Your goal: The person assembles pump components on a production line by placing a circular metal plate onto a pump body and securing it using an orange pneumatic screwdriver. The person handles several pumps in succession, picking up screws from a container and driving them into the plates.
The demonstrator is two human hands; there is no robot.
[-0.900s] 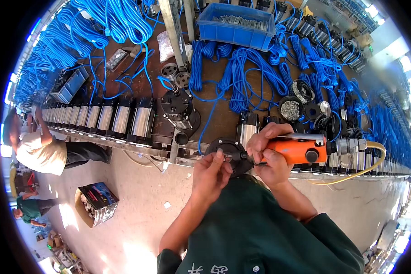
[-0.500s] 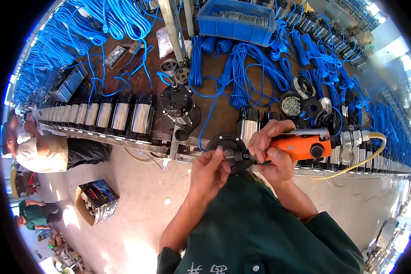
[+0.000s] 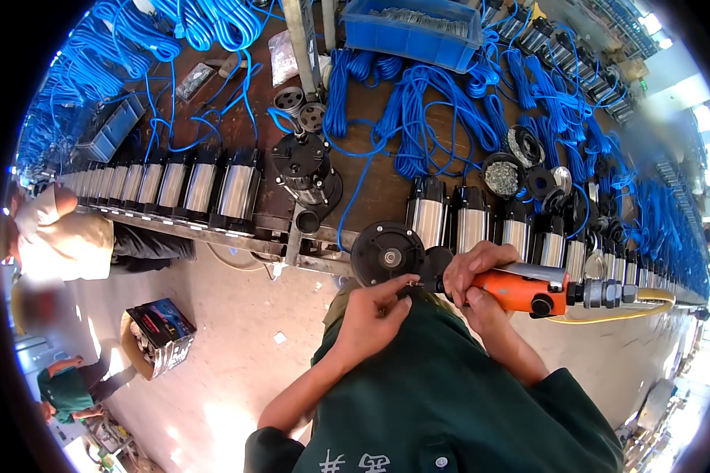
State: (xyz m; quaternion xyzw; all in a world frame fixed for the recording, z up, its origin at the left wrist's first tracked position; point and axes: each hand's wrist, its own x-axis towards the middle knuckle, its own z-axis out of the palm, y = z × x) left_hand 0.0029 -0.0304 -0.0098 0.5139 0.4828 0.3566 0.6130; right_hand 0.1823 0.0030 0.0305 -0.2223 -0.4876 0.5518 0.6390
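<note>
Head view. Left hand: index finger extended, thumb below; cannot tell whether anything is pinched. Black, round, flanged casing with silver centre lies just beyond, nearer this hand. Right hand: wrapped round orange, barrel-shaped power driver, long axis roughly left-right, tip toward left fingertips. Yellow flexible hose at far end.

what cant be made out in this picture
Orange tool, head view: grip hidden by the right hand.
Small piece at the left hand, head view: too small to identify.
Pale-shirted co-worker, head view: partly lost at the dark rim.
Blue cable coils, head view: cut off by the upper edge.
</note>
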